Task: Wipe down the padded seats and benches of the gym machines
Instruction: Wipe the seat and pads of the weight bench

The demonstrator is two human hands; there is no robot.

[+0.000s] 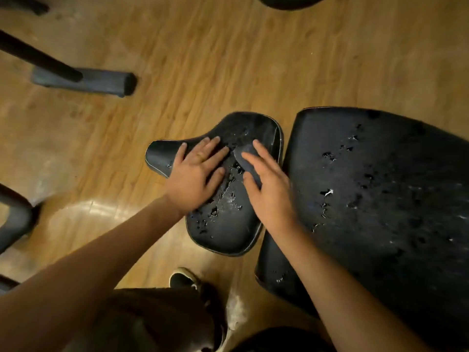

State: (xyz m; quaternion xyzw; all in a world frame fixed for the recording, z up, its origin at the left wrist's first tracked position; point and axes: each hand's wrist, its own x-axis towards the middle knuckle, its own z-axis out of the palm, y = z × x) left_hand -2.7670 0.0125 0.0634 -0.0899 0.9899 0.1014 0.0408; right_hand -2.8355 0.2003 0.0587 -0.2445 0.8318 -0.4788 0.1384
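A small black padded seat (pixel 225 224) with cracked, peeling vinyl sits in the middle of the head view. My left hand (pixel 196 175) lies flat on its left part, fingers straight and spread. My right hand (pixel 269 186) presses a dark grey cloth (pixel 247 156) onto the seat's far right part with straight fingers; most of the cloth is hidden under the palm. To the right lies the long black bench pad (pixel 380 199), also pitted and torn.
Wooden floor (pixel 203 59) surrounds the seat. Black machine frame tubes and a rubber-capped foot (pixel 101 82) stand at the left, another tube (pixel 15 219) at the left edge. My shoe (pixel 184 278) is below the seat. A dark round pad edge (pixel 289 1) shows at the top.
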